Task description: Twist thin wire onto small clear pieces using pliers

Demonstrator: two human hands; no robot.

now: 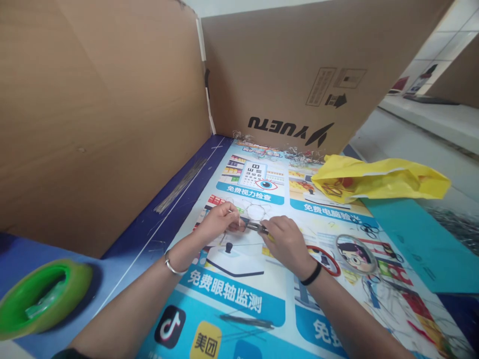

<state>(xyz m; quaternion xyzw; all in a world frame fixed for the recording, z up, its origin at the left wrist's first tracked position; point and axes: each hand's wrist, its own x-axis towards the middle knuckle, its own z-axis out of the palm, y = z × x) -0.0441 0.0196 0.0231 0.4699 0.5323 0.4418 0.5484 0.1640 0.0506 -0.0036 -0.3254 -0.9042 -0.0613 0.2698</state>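
My right hand (286,242) is closed around the handles of small pliers (256,227), with a bit of yellow handle showing. The metal jaws point left, towards the fingertips of my left hand (220,219). Those fingers pinch a thin wire (239,219) that meets the jaws or lies right beside them; I cannot tell whether they grip it. Both hands are over a printed sheet (228,316) with pictures and Chinese text. Dark thin wires (247,320) lie on the sheet below the hands.
Two cardboard walls (112,99) stand left and behind. A long wire bundle (181,185) lies on the left. Wire scraps (299,157) gather at the back. A yellow bag (404,179), a round clear dish (356,254) and a red ring (334,264) are right, a green tape roll (75,294) near left.
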